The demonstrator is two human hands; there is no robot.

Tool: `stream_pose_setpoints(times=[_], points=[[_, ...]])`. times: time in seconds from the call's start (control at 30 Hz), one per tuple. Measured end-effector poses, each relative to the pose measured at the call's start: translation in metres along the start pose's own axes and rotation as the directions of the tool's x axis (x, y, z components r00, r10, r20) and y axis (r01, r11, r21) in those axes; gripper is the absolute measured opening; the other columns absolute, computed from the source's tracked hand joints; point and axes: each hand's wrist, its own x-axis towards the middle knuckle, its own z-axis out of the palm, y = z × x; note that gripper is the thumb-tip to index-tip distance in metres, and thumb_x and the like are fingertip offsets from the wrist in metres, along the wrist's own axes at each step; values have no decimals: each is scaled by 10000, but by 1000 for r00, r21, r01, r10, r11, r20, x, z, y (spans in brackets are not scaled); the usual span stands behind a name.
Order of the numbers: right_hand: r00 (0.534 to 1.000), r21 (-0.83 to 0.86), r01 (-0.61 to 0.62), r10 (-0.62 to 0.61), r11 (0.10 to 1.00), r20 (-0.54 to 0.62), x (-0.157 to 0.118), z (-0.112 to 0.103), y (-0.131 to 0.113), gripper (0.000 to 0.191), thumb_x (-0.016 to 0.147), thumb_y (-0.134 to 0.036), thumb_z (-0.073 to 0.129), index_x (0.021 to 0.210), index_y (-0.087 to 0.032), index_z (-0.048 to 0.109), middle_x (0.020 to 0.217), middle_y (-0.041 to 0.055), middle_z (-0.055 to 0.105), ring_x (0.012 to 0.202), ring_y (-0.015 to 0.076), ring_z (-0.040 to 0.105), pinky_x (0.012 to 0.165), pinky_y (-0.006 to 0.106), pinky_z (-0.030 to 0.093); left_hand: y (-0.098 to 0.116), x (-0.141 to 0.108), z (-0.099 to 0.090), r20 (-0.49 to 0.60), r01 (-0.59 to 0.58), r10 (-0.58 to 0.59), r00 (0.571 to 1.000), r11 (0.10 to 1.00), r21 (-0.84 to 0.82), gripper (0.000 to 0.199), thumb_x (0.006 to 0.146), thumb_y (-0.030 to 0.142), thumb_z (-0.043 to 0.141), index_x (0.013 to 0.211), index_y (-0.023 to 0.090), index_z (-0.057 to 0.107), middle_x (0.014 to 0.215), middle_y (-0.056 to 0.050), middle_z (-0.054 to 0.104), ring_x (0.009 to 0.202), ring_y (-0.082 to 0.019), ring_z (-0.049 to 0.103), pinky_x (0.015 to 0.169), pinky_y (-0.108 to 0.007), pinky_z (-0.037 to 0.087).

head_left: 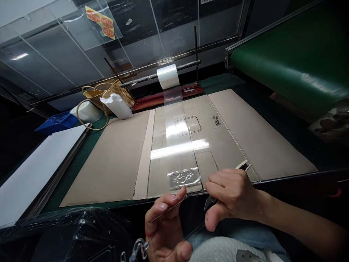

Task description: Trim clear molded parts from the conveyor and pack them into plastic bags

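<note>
My right hand is wrapped round a utility knife, whose blade sticks out below the fingers; its pale rear end shows above the knuckles. My left hand, palm up and fingers curled, holds a thin clear plastic piece by its edges. In front of both hands lies a glossy clear sheet on a board. A strip of clear film runs down over it from a roll on a rod. Near the board's front edge, a wrinkled patch shows at the strip's lower end.
Brown card flanks the sheet. White sheets are stacked at left, with a woven basket, a white roll and a blue tray behind. A green conveyor belt stands at right. Black plastic lies front left.
</note>
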Motion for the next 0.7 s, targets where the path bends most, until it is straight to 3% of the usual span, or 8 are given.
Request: stream_pose_setpoints(times=[0.13,0.37,0.53,0.7], points=[[999,54,9,-11,998,39,-3,0,2,650,776,-718,306,443,-162,358,433,-42,335,445,78,243,472,270,137,1,-2,2,38,14,-12,999,999,-51,477,681,333,712,1114,220,545,1046,-30,593,1022,-244,586,975,-352,428],[1000,80,3,-4,997,11,0,-3,5,651,747,-738,334,438,-166,332,440,-50,285,440,73,227,460,265,136,1,-4,8,-27,86,-88,996,994,-60,483,650,372,732,1081,236,561,1021,-27,596,1010,-262,593,947,-361,452],[1000,13,-15,15,1000,-17,2,-3,6,670,705,-794,289,442,-178,312,450,-52,260,440,75,207,457,272,141,-2,-5,4,-7,61,-62,998,996,-68,492,638,379,739,1073,229,568,1005,-37,601,984,-262,605,931,-360,465],[998,-25,-60,60,998,25,1,-2,6,681,680,-822,254,467,-181,330,463,-49,280,447,75,228,461,268,159,-2,-4,1,18,27,-27,999,999,-28,492,638,359,743,1079,234,567,987,-39,598,963,-246,603,918,-374,478]])
